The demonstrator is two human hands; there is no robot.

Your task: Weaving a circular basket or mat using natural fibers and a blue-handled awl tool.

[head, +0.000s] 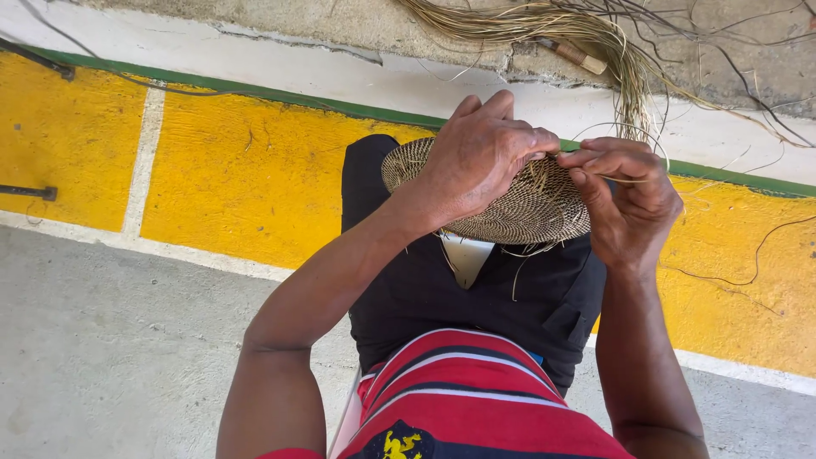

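Note:
A round woven basket piece (527,211) of tan fibre rests on my lap, over dark shorts. My left hand (480,153) lies on top of it, fingers curled and pressing its upper rim. My right hand (625,200) is at the basket's right edge, thumb and forefinger pinched on a thin loose fibre strand (633,180) that runs off to the right. The fingertips of both hands nearly meet above the rim. Loose strand ends hang below the weave.
A bundle of long dry fibres (595,38) with a small wooden-handled tool (582,56) lies on the ground ahead. The floor is grey concrete with a yellow painted band (255,170) edged in green and white. A dark cord trails at right.

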